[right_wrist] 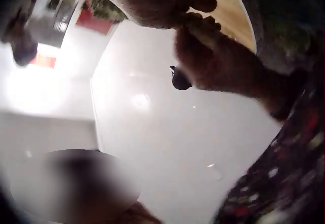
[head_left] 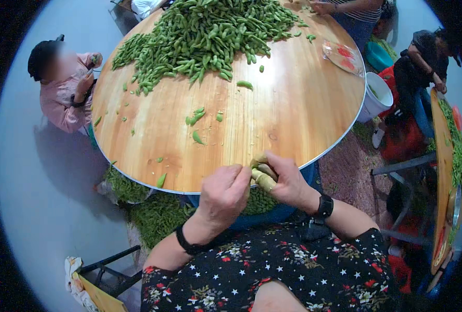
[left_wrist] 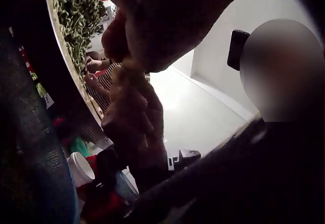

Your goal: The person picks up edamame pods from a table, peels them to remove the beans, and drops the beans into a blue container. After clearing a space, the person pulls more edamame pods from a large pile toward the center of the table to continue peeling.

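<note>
Both hands meet at the near edge of the round wooden table [head_left: 304,119]. The left hand [head_left: 224,195] has curled fingers, its thumb and forefinger pinching at the right hand's fingertips. The right hand [head_left: 290,184] holds a small green pod [head_left: 267,169], mostly hidden between its fingers; yellowish-green coverings show on its thumb and forefinger. In the left wrist view the left hand [left_wrist: 162,21] is dark above the right hand [left_wrist: 134,117]. In the right wrist view the right hand [right_wrist: 152,1] touches the left hand [right_wrist: 218,64] at the fingertips.
A large heap of green pods [head_left: 210,39] covers the table's far side, with loose pods [head_left: 195,117] nearer. A clear packet [head_left: 343,58] lies at right. People sit or stand around; a white bucket [head_left: 377,96] stands beside the table, and a blue tub [head_left: 293,213] below its edge.
</note>
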Demonstrator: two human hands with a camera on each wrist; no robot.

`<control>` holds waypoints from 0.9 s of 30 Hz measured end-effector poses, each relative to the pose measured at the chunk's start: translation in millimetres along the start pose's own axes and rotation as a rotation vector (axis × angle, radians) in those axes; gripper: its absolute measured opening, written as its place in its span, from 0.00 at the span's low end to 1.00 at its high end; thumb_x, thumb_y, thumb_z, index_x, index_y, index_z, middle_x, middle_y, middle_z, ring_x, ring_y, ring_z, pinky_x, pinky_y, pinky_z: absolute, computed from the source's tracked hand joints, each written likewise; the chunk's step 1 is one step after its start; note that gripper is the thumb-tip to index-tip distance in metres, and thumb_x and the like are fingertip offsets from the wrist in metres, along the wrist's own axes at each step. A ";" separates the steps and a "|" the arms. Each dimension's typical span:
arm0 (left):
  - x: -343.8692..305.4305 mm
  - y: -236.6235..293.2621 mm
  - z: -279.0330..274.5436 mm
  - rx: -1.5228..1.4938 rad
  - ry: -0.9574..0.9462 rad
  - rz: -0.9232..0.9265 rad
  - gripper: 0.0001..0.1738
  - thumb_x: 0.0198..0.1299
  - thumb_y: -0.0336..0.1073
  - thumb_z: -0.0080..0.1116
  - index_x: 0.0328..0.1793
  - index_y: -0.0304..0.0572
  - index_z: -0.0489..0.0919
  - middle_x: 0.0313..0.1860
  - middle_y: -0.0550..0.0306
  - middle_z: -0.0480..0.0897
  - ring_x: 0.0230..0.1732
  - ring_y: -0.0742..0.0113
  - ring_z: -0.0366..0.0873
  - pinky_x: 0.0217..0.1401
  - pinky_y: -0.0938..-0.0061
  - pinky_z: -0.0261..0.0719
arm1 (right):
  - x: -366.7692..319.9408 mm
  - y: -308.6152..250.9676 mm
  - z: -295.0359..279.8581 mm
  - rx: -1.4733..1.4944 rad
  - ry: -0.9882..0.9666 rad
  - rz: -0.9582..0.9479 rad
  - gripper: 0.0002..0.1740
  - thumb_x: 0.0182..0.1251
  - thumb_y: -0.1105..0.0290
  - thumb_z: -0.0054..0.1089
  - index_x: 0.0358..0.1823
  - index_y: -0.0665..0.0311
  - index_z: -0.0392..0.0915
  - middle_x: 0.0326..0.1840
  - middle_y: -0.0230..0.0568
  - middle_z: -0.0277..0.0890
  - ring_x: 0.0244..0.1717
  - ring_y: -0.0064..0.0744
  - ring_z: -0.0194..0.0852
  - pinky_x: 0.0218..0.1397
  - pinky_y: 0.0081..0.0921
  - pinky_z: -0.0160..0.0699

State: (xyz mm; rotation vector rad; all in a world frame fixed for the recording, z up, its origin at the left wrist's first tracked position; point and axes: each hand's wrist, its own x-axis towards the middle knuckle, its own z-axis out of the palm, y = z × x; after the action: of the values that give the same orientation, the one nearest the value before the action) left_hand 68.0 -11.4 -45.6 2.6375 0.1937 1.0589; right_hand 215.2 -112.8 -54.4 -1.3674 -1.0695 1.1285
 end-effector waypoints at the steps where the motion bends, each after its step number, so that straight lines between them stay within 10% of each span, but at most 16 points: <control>1: 1.2 0.8 0.9 0.008 0.003 -0.001 0.14 0.44 0.23 0.60 0.41 0.31 0.77 0.28 0.51 0.76 0.26 0.56 0.76 0.27 0.67 0.74 | 1.5 0.2 2.2 -0.335 0.152 -0.229 0.08 0.65 0.69 0.57 0.41 0.64 0.71 0.21 0.36 0.71 0.21 0.20 0.69 0.24 0.23 0.68; 6: 1.5 3.8 3.5 0.086 -0.106 -0.017 0.10 0.45 0.25 0.57 0.36 0.34 0.75 0.29 0.52 0.74 0.28 0.58 0.75 0.30 0.69 0.74 | 6.1 -7.7 2.5 -0.285 0.197 -0.194 0.08 0.58 0.76 0.57 0.40 0.66 0.73 0.21 0.31 0.64 0.23 0.15 0.56 0.26 0.19 0.62; 16: -7.7 -0.3 -2.7 -0.129 -0.191 -0.190 0.06 0.49 0.22 0.55 0.35 0.37 0.75 0.27 0.49 0.76 0.29 0.55 0.77 0.29 0.70 0.74 | 17.1 -1.7 2.7 -0.616 0.083 -0.471 0.07 0.50 0.80 0.54 0.32 0.67 0.68 0.24 0.51 0.66 0.24 0.46 0.68 0.29 0.36 0.67; 19: -8.0 -3.5 -5.1 -0.383 -0.147 -0.374 0.05 0.56 0.23 0.55 0.39 0.37 0.77 0.29 0.52 0.80 0.29 0.63 0.79 0.30 0.77 0.75 | 16.1 -1.2 -3.9 -0.498 0.016 -0.433 0.07 0.54 0.78 0.54 0.36 0.67 0.70 0.26 0.48 0.70 0.25 0.40 0.72 0.30 0.33 0.69; 22: -1.3 -4.0 -13.6 -1.070 -0.214 -1.004 0.05 0.62 0.28 0.57 0.43 0.36 0.78 0.31 0.63 0.80 0.32 0.81 0.76 0.32 0.81 0.76 | 11.6 -18.0 -9.6 -0.160 -0.037 -0.163 0.08 0.59 0.76 0.54 0.39 0.67 0.70 0.27 0.44 0.74 0.27 0.33 0.75 0.31 0.29 0.73; 24: 0.9 -2.1 -11.4 -0.988 -0.170 -0.942 0.05 0.62 0.28 0.58 0.43 0.36 0.78 0.31 0.61 0.81 0.32 0.79 0.77 0.33 0.80 0.76 | 10.0 -25.2 -9.2 0.161 -0.029 0.115 0.08 0.61 0.73 0.55 0.40 0.67 0.71 0.26 0.40 0.75 0.28 0.25 0.76 0.32 0.26 0.75; 27: 6.6 -3.5 -12.1 -0.696 -0.139 -0.681 0.07 0.58 0.27 0.59 0.43 0.35 0.78 0.33 0.56 0.81 0.33 0.71 0.79 0.34 0.76 0.78 | 12.0 -12.9 -6.1 -0.071 0.057 -0.107 0.08 0.61 0.73 0.56 0.40 0.67 0.71 0.27 0.41 0.76 0.29 0.27 0.76 0.32 0.27 0.75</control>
State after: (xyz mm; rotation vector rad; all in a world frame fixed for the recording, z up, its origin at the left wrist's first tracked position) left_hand 64.3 -4.0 -34.0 1.7943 0.5331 0.5609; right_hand 222.9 -100.9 -42.3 -1.3731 -1.1372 0.9766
